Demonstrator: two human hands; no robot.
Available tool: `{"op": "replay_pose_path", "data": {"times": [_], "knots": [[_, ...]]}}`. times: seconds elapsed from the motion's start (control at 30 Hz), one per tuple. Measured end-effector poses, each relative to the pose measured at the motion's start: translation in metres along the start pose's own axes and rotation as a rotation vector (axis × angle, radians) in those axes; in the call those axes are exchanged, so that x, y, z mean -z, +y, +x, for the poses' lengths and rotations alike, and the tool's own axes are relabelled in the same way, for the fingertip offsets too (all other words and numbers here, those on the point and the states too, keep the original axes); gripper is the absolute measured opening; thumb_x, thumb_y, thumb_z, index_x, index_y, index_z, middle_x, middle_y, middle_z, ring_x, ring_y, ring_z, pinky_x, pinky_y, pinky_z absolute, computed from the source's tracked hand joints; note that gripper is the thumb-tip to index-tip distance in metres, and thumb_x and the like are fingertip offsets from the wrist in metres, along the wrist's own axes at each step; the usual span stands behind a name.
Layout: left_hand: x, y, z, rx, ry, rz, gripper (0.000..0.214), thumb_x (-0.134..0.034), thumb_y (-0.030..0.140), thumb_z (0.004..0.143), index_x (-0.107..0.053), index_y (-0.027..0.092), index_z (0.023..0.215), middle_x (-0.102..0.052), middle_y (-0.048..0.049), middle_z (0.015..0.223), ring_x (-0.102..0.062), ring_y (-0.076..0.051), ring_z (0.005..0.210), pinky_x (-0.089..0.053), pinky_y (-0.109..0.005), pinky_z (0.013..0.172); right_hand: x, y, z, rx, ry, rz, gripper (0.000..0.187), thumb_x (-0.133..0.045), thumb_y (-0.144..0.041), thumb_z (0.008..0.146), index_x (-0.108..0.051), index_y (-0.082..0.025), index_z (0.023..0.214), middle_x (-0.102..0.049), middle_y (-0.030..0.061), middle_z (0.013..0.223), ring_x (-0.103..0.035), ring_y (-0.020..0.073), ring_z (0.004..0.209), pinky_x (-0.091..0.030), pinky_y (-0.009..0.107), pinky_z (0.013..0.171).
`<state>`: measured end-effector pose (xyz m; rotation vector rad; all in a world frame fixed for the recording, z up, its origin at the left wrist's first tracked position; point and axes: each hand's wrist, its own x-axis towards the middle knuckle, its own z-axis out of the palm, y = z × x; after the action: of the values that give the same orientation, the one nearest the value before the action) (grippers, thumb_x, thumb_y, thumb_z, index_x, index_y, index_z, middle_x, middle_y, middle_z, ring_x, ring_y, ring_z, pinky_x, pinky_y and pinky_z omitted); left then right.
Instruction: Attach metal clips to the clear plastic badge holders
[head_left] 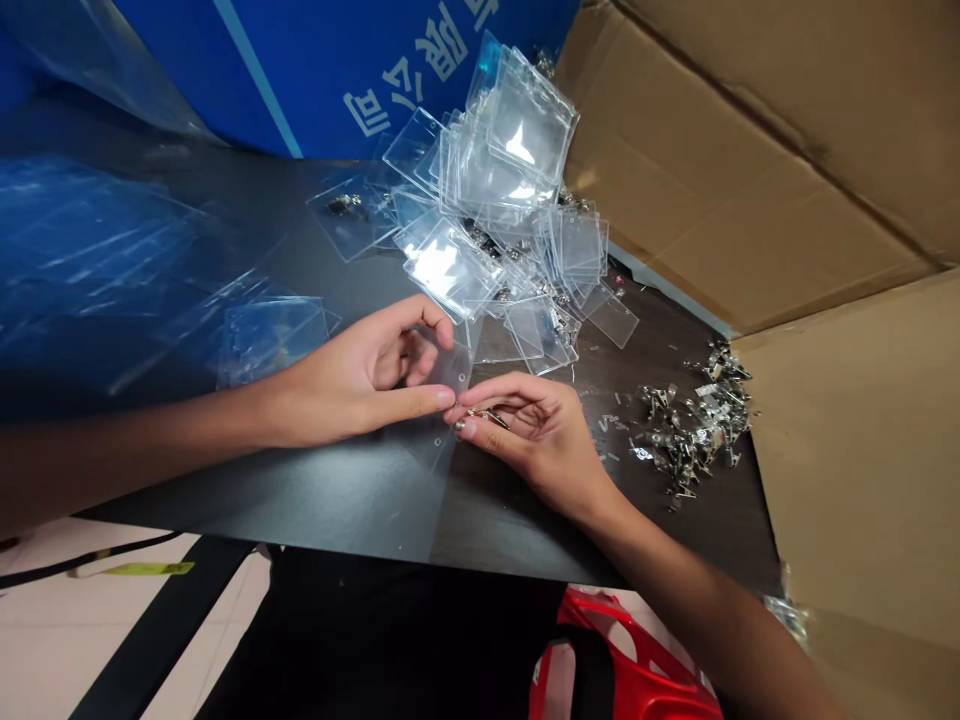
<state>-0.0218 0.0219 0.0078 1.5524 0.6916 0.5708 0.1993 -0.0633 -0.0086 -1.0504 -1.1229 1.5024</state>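
My left hand (367,378) pinches a clear plastic badge sleeve (442,400) by its top edge, fingers curled around it, just above the dark table (525,520). My right hand (529,425) meets it fingertip to fingertip and pinches a small metal clip (486,415) at the sleeve's punched edge. Both hands are closed on what they hold.
A heap of clear badge sleeves (502,190) lies at the table's back centre. A pile of metal clips (694,430) sits right of my right hand. Cardboard box flaps (787,170) rise at the right, a blue box (315,70) behind. Loose sleeves in plastic wrap (270,335) lie left. A red object (637,670) sits below the table edge.
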Motion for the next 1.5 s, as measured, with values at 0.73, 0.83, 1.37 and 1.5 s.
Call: {"op": "replay_pose_path", "data": {"times": [0.73,0.83,1.37,1.5], "knots": [[-0.003,0.0,-0.003,-0.135,0.152,0.304,0.038,-0.086,0.037,0.083,-0.06,0.024,0.108,-0.053,-0.0046,0.117,-0.056,-0.021,0.097,-0.054,-0.036,0.083,-0.004,-0.005,-0.009,0.188,0.02,-0.213,0.033,-0.1,-0.02,0.082,-0.089,-0.027,0.113,-0.09,0.0022,0.108,-0.086,0.0202,0.096,-0.072,0.037,0.096],[-0.006,-0.001,-0.004,-0.153,0.184,0.342,0.038,-0.087,0.038,0.082,-0.06,0.025,0.106,-0.053,-0.0054,0.116,-0.056,-0.023,0.101,-0.052,-0.036,0.082,-0.004,-0.005,-0.01,0.217,0.054,-0.265,0.02,-0.094,-0.024,0.09,-0.089,-0.026,0.109,-0.09,0.0033,0.106,-0.085,0.0208,0.095,-0.071,0.038,0.093],[0.006,0.005,0.002,-0.091,-0.033,0.224,0.031,-0.075,0.047,0.099,-0.086,0.02,0.086,-0.068,-0.0051,0.089,-0.058,-0.016,0.074,-0.046,-0.03,0.068,0.001,-0.01,-0.009,0.151,0.059,-0.299,0.02,-0.083,-0.035,0.101,-0.07,-0.024,0.11,-0.084,0.0063,0.097,-0.082,0.0215,0.096,-0.065,0.036,0.092],[0.014,-0.003,0.003,0.054,-0.195,0.195,0.037,-0.071,0.051,0.101,-0.093,0.022,0.097,-0.073,-0.0042,0.073,-0.06,-0.017,0.067,-0.039,-0.028,0.063,0.011,-0.005,0.001,0.122,0.164,-0.234,0.047,-0.092,-0.037,0.092,-0.068,-0.024,0.13,-0.084,0.0134,0.126,-0.084,0.0215,0.097,-0.068,0.039,0.098]]}}
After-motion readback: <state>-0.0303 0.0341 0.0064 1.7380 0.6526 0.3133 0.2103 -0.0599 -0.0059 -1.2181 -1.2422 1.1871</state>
